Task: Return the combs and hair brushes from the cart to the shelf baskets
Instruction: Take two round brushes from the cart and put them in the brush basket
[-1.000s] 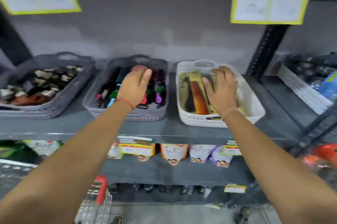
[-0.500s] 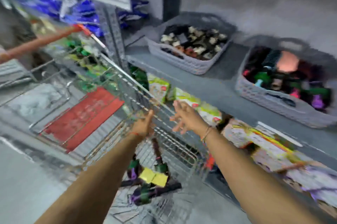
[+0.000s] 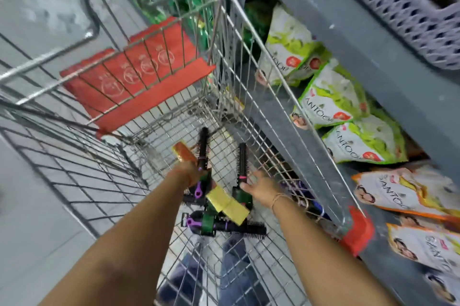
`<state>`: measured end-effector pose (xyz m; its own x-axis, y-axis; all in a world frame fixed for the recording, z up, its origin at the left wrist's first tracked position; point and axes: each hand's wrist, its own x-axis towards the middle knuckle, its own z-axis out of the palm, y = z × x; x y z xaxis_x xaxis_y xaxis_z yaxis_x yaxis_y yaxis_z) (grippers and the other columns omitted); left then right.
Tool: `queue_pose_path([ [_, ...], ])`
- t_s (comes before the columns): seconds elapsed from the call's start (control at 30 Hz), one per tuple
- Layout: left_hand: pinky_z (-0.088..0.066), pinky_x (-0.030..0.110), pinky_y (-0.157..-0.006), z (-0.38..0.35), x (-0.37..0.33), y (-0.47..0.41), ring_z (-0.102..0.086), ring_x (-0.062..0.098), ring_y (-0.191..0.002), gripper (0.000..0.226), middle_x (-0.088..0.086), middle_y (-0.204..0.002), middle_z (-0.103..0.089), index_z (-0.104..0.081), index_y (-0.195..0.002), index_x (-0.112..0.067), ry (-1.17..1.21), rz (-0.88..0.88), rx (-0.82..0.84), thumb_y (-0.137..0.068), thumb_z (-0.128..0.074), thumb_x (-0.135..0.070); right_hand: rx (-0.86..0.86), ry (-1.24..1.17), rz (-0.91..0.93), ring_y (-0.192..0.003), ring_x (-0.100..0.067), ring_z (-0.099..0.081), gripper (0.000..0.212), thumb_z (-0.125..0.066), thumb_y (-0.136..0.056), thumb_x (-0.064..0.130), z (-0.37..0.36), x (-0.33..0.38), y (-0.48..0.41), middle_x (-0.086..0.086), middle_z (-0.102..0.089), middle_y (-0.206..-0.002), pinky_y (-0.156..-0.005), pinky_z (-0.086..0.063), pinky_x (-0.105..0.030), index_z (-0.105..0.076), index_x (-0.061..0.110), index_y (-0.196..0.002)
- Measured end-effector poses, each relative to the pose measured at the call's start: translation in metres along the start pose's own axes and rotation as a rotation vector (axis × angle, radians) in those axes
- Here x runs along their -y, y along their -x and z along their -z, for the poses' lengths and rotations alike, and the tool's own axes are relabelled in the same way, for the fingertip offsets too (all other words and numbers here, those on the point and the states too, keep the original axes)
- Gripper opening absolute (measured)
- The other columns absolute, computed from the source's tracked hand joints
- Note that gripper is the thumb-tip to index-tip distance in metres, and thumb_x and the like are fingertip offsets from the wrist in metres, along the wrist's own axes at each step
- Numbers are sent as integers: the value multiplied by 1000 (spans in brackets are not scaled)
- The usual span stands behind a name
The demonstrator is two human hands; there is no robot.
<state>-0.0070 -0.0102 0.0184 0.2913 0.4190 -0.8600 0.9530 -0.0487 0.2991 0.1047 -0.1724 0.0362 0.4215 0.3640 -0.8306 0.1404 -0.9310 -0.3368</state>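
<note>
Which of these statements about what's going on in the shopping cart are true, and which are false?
1. Both hands are down inside the wire cart. True.
2. The left hand holds a round brush and an orange comb. True.
3. The cart's basket is empty. False: brushes and a yellow packet lie on its floor.
4. The right hand holds a bottle. False: it is open, reaching at a brush with a pink band.
5. Green-and-white pouches sit on the shelf beside the cart. True.
</note>
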Motion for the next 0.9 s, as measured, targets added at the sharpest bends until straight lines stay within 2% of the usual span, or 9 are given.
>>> queue_pose_path([
  [0.1, -49, 22, -80, 2, 3, -29, -54, 20, -98, 40, 16, -129, -58, -49, -129, -3, 94, 69, -63, -94, -47, -22, -81, 64, -79, -112, -33, -56, 53, -64, -82, 34, -17, -11, -28, -14, -57, -128, -93, -47, -43, -43, 17, -127],
  [0.2, -50, 32, -87, -10, 4, -42, -59, 31, -109, 63, 17, -123, -60, -40, -134, -6, 91, 105, -178, -82, -66, -28, -81, -4, -153, -110, -32, -57, 64, -75, -71, 34, -37, -20, -48, -14, -57, -125, -91, -47, -41, -45, 12, -123],
  [0.37, -53, 35, -92, -41, 14, -52, -61, 33, -107, 60, 17, -122, -61, -54, -124, -6, 148, 93, -189, -70, -77, -17, -139, -165, -249, -106, -32, -57, 67, -82, -63, 27, -61, -30, -60, -13, -59, -118, -89, -48, -38, -45, 12, -117],
  [0.5, -57, 16, -75, -38, 20, -55, -67, 21, -85, 52, 1, -91, -77, -56, -119, -5, 209, 121, -153, -73, -75, -18, -207, -198, -293, -97, -31, -62, 50, -84, -59, 26, -56, -33, -59, -11, -67, -106, -86, -52, -42, -58, 16, -100],
  [0.53, -57, 19, -80, -36, 19, -55, -67, 23, -88, 51, 4, -96, -76, -57, -119, -6, 208, 134, -163, -73, -74, -21, -246, -180, -287, -96, -29, -62, 44, -83, -61, 26, -53, -33, -58, -10, -68, -104, -85, -53, -41, -61, 17, -98],
  [0.6, -51, 31, -96, -31, 17, -55, -62, 28, -107, 55, 12, -119, -66, -55, -122, -9, 269, 166, -217, -72, -76, -21, -300, -216, -268, -85, -26, -63, 35, -80, -66, 21, -46, -33, -59, -10, -68, -98, -74, -54, -33, -63, 14, -96],
  [0.7, -45, 36, -102, -29, 13, -51, -56, 32, -116, 60, 15, -128, -59, -52, -126, -7, 576, 200, -225, -71, -75, -3, -335, -307, -196, -67, -16, -54, 23, -74, -72, 11, -35, -36, -56, -11, -59, -101, -46, -44, -16, -61, 9, -90],
  [0.83, -50, 51, -91, -34, 9, -36, -59, 40, -104, 60, 22, -124, -58, -47, -128, 0, 1036, 70, -144, -73, -63, 18, -621, -146, 47, -93, -27, -59, 21, -67, -80, 14, -32, -42, -44, -8, -63, -101, -75, -39, -27, -56, 13, -97],
  [0.9, -52, 40, -71, -32, 5, -24, -61, 33, -80, 48, 18, -99, -62, -51, -118, 0, 1136, -32, -19, -75, -55, 21, -762, -145, 150, -97, -29, -60, 24, -66, -79, 12, -35, -31, -37, -9, -65, -101, -88, -35, -31, -55, 11, -100],
])
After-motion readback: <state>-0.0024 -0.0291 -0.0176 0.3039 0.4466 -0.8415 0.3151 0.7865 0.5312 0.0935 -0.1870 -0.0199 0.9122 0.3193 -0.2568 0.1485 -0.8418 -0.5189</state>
